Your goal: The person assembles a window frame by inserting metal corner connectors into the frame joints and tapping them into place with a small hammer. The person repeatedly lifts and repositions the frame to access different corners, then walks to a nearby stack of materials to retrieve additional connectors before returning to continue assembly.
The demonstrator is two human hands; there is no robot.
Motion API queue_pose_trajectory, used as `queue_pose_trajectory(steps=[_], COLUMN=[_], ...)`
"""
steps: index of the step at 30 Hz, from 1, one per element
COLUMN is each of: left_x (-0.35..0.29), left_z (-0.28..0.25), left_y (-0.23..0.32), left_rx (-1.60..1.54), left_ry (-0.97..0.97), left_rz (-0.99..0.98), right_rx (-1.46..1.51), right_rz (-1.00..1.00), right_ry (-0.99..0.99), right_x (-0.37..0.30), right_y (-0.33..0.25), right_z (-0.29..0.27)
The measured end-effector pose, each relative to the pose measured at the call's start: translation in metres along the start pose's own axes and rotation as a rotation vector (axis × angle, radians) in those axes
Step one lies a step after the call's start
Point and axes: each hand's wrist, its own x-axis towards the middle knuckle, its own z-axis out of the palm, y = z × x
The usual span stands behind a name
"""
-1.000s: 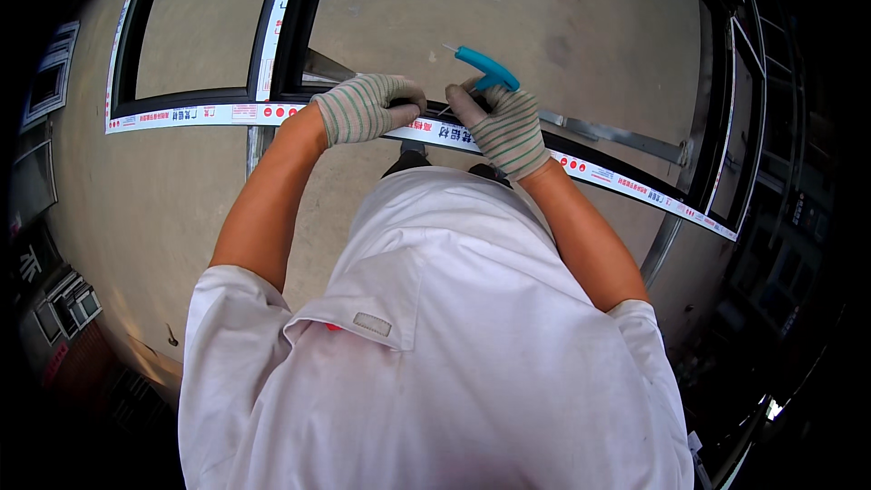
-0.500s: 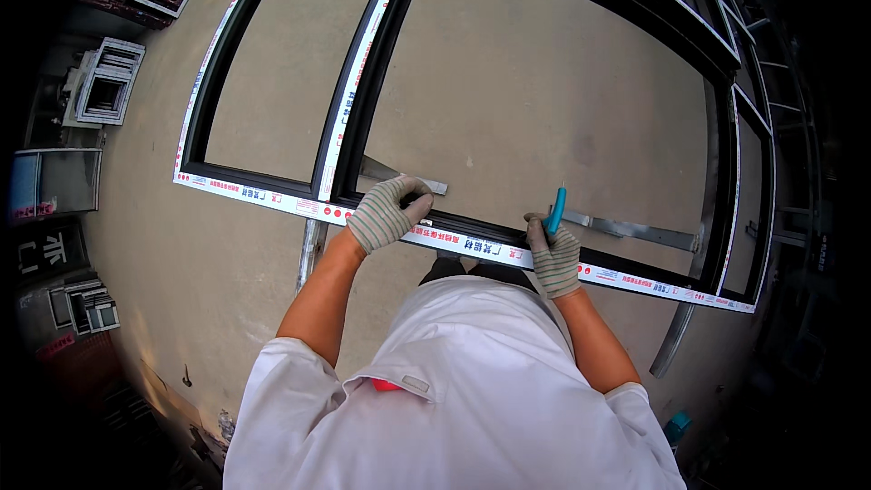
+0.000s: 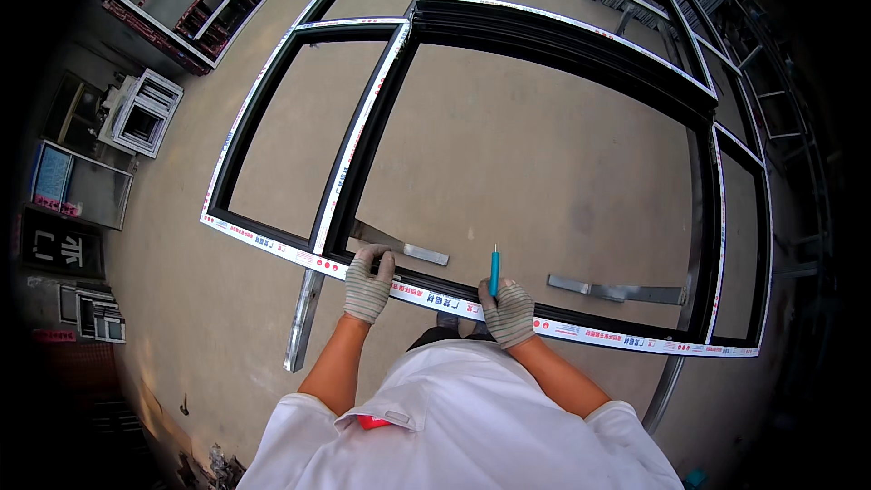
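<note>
A large black window frame (image 3: 463, 301), its outer faces covered in white printed protective film, lies flat in front of me. My left hand (image 3: 367, 289), in a striped knit glove, is at the near rail, close to where the upright divider (image 3: 357, 138) meets it. Its fingers are closed and bent over the rail; whatever they may pinch is hidden. Farther right, my right hand (image 3: 509, 316), gloved alike, grips a thin-tipped hand tool with a teal handle (image 3: 494, 272), much like a small screwdriver. The tip points away from me, above the opening.
Metal support bars (image 3: 304, 318) pass beneath the frame, some ends sticking out toward me. More framework (image 3: 562, 2) lies beyond the far rail. Along the left stand small white frames (image 3: 147, 113), glazed panels (image 3: 91, 186) and a dark sign board (image 3: 62, 243).
The view has shifted, showing more of the far framework. My right hand has moved left along the near rail, nearer my left hand, and the teal tool has turned more upright.
</note>
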Motion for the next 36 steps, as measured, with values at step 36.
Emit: queue_pose_trajectory(steps=[36], left_x=[0.181], left_z=[-0.071], left_y=[-0.054], left_rx=[-0.4], left_ry=[0.181], left_rz=[-0.277], right_rx=[-0.018], right_rz=[0.008], right_ry=[0.222], right_x=[0.218], right_y=[-0.079], right_z=[0.024])
